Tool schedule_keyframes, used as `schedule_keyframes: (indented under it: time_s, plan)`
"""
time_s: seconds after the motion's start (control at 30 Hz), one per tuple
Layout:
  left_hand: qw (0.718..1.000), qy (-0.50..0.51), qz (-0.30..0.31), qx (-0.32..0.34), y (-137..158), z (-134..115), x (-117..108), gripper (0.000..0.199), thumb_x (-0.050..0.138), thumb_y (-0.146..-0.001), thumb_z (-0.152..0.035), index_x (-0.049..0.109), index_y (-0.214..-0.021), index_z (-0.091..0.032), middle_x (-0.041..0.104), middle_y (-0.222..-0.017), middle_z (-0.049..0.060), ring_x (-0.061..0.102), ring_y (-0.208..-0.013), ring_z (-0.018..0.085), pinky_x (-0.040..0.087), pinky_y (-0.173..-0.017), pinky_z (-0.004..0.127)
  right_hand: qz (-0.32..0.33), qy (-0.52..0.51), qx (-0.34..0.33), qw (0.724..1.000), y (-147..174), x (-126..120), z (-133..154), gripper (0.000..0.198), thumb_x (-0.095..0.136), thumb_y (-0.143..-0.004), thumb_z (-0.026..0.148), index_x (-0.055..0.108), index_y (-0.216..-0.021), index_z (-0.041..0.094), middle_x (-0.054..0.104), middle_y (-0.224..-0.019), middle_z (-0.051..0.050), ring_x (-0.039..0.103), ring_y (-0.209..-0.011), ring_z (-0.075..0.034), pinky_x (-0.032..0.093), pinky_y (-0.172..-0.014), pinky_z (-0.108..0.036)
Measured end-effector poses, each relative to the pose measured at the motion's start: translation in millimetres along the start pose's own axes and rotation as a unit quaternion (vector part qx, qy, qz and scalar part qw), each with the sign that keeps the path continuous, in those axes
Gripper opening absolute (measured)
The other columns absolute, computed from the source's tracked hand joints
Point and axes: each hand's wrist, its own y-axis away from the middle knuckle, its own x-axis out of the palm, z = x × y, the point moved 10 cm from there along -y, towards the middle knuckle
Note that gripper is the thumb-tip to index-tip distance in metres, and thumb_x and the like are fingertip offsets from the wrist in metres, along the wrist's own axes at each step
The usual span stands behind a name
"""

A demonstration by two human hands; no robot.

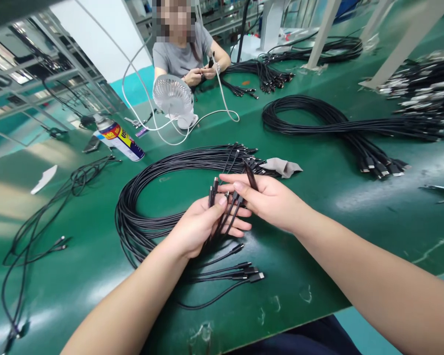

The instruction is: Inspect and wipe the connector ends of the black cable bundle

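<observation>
left hand [203, 216], half-curled, grips black cable ends [211, 196]; right hand [264, 195], nearly closed, holds slim dark item [250, 178] above table [288, 256].

On the table [303, 266], the cable coil [126, 199] lies before the can [121, 139] and fan [173, 96].

Both forearms are bare. Left forearm [136, 296] slants forward and inward; right forearm [362, 268] passes over front edge of worktop [296, 301], also inward. Hands are close together, well inside this edge. Left hand [207, 219]: palm upward, thumb bent over it, fingers stretched toward right. Right hand [264, 195]: thumb and fingers pointing to left, gripping lightly.
</observation>
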Motion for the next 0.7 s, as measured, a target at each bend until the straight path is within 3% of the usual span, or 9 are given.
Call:
schedule_keyframes:
  time_s: [0.17,0.27,0.37,0.47,0.53,0.7]
  plan:
    - [0.999,-0.009,0.045,-0.009,-1,3,8,0.044,0.069,-0.08,-0.05,0.068,-0.089,-0.008,0.074,-0.089,0.017,0.072,-0.071,0.022,0.06,-0.065,0.032,0.018,0.017,-0.031,0.999,4,6,3,0.04,0.048,-0.097,0.031,0.056,-0.134,0.019,0.064,-0.13,-0.008,0.066,-0.108,-0.019,0.054,-0.096,-0.037]
    - [0.998,-0.01,0.057,-0.018,-2,5,11,0.047,0.069,-0.079,-0.052,0.068,-0.089,-0.006,0.074,-0.085,0.018,0.071,-0.069,0.022,0.058,-0.06,0.031,0.039,0.034,-0.02,0.998,5,12,-1,0.043,0.046,-0.097,0.03,0.051,-0.139,0.021,0.066,-0.127,-0.008,0.068,-0.07,-0.012,0.06,-0.069,-0.03]
    - [0.999,-0.013,0.046,-0.011,-4,4,10,0.049,0.069,-0.078,-0.054,0.068,-0.087,-0.006,0.073,-0.076,0.016,0.067,-0.058,0.018,0.054,-0.054,0.026,0.059,0.01,-0.007,0.998,5,18,-4,0.043,0.046,-0.097,0.032,0.047,-0.14,0.023,0.074,-0.095,-0.004,0.056,-0.043,-0.008,0.054,-0.047,-0.027]
    - [0.999,-0.017,0.031,-0.009,-6,5,8,0.05,0.066,-0.08,-0.055,0.068,-0.083,-0.005,0.071,-0.065,0.013,0.059,-0.047,0.012,0.047,-0.048,0.021,0.077,-0.026,0.01,0.997,4,23,-9,0.039,0.045,-0.097,0.032,0.047,-0.134,0.02,0.053,-0.049,0.008,0.06,-0.041,-0.015,0.053,-0.044,-0.027]
    - [1.0,-0.014,0.023,-0.015,-8,8,6,0.051,0.064,-0.082,-0.055,0.069,-0.083,-0.005,0.07,-0.064,0.013,0.056,-0.045,0.01,0.043,-0.046,0.02,0.07,-0.03,0.027,0.997,3,23,-15,0.035,0.044,-0.097,0.032,0.049,-0.129,0.018,0.039,-0.041,0.013,0.06,-0.041,-0.016,0.052,-0.044,-0.027]
    - [0.997,0.042,0.056,-0.027,-12,18,5,0.047,0.059,-0.086,-0.054,0.07,-0.094,-0.009,0.071,-0.075,0.012,0.056,-0.052,0.01,0.041,-0.049,0.02,0.015,0.006,0.049,0.999,2,12,-20,0.044,0.045,-0.095,0.023,0.042,-0.138,0.017,0.041,-0.043,0.014,0.055,-0.038,-0.011,0.05,-0.045,-0.023]
